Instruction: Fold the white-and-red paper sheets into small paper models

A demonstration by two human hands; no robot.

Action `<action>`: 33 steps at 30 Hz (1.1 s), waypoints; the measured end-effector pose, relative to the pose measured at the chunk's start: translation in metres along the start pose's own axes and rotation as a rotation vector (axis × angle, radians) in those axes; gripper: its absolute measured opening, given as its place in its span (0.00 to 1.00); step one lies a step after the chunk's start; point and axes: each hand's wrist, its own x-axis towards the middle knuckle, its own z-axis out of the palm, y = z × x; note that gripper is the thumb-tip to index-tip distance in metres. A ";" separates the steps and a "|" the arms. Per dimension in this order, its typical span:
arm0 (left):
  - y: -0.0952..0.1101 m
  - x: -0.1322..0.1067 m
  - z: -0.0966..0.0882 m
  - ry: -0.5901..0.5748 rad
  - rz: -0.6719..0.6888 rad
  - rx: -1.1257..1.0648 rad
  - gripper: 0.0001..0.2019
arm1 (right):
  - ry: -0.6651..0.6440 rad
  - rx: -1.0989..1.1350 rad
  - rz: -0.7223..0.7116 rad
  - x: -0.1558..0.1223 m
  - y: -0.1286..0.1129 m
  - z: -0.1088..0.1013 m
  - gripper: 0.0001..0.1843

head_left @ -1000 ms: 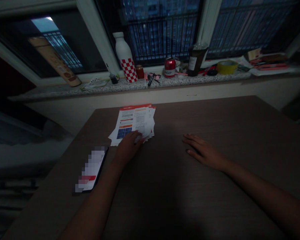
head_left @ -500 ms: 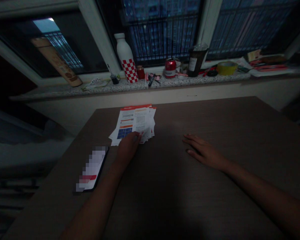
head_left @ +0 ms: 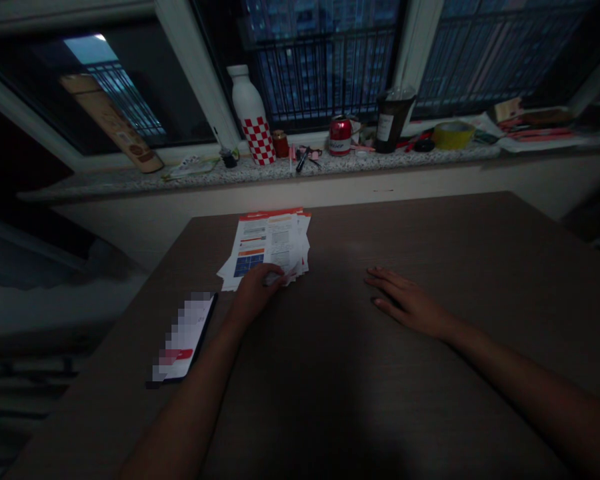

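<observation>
A loose stack of printed leaflets (head_left: 275,233), white with orange-red top edges and a blue picture block, lies toward the far left of the brown table (head_left: 430,400). My left hand (head_left: 257,287) is at the stack's near edge, its thumb and fingers closed on the near corner of the top leaflet. That corner looks slightly bent up, and the fingers hide part of it. To the right, my right hand (head_left: 410,303) rests on the tabletop with its fingers stretched out, holding nothing. A phone (head_left: 193,333) with a lit, partly blurred screen lies left of my left forearm.
Behind the table, a stone windowsill (head_left: 270,175) carries a white bottle with red checks (head_left: 253,113), a red can (head_left: 340,137), a dark cup (head_left: 394,123), a yellow tape roll (head_left: 453,135) and a leaning tan cylinder (head_left: 113,123). Windows stand behind them.
My left thumb and fingers have shifted at the stack's near corner, and the top leaflet's corner now looks bent up. My right hand has stayed still.
</observation>
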 end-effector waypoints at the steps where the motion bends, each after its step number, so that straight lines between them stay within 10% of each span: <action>1: -0.001 0.000 0.000 0.007 -0.001 -0.001 0.10 | 0.003 0.004 0.003 0.000 -0.001 -0.001 0.28; 21: 0.028 -0.011 -0.006 0.233 -0.026 0.024 0.14 | 0.005 -0.010 0.007 0.001 -0.003 -0.001 0.27; 33: 0.061 -0.026 0.002 -0.016 0.120 0.056 0.13 | 0.028 0.011 0.037 0.001 -0.003 -0.001 0.29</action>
